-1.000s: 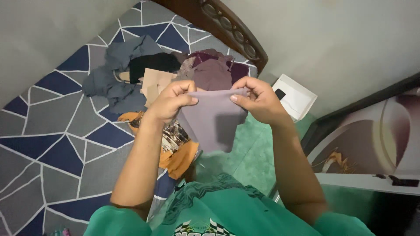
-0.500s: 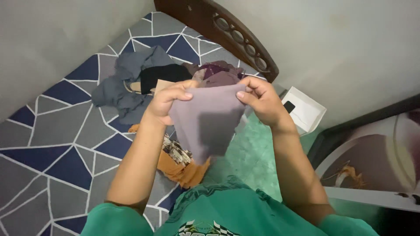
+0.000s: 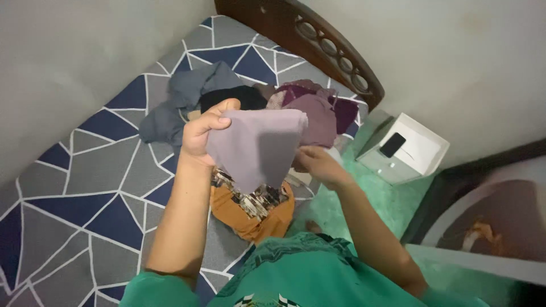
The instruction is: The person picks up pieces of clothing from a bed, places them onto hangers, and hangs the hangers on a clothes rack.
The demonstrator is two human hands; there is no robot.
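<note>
My left hand (image 3: 202,133) pinches the top corner of one soft, matte mauve cloth (image 3: 256,145), which hangs limp to a rough point over the bed's near edge. My right hand (image 3: 315,165) sits lower behind the cloth's right side; I cannot tell whether its fingers grip anything. On the bed (image 3: 85,187), a smooth sheet of grey and blue triangles, lie one crumpled pile (image 3: 227,96) near the headboard (image 3: 318,42) and one orange garment (image 3: 256,213) at the near edge. Bare sheet lies open leftward.
</note>
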